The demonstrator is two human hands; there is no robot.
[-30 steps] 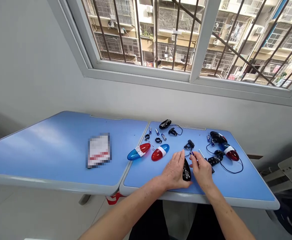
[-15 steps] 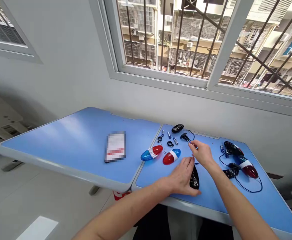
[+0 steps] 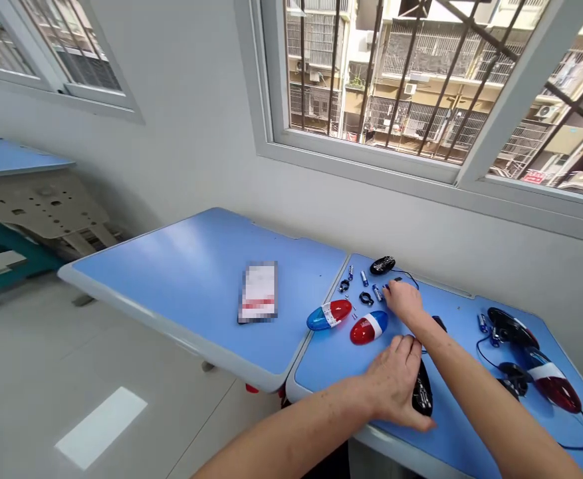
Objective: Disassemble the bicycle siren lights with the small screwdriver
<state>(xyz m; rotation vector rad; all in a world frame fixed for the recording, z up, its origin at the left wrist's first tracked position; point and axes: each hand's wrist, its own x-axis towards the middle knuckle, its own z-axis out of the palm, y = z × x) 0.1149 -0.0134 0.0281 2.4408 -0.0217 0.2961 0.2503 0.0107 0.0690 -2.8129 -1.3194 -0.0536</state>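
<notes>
My left hand (image 3: 393, 379) is wrapped over a black oval battery housing (image 3: 422, 392) near the table's front edge, thumb at its near end. My right hand (image 3: 405, 299) reaches across to the loose batteries, fingers pinched on a small blue battery (image 3: 385, 287), mostly covered by the fingertips. Just beside it lies another blue-and-silver battery (image 3: 377, 293), with one more battery (image 3: 364, 278) further left. Two red-and-blue light covers, one cover (image 3: 330, 315) at the left and another cover (image 3: 369, 327) nearer my left hand, rest on the table.
Black ring clamps (image 3: 365, 299) and small screws (image 3: 354, 316) lie around the covers. A second black housing (image 3: 383, 265) with a cable is at the back. To the right sit an assembled red-and-blue light (image 3: 555, 382), cables and batteries (image 3: 482, 323). A blurred packet (image 3: 258, 293) lies on the left table.
My right hand has moved toward the loose batteries at the back, carrying the small battery. The left hand stays on the black housing. The whole view has shifted left.
</notes>
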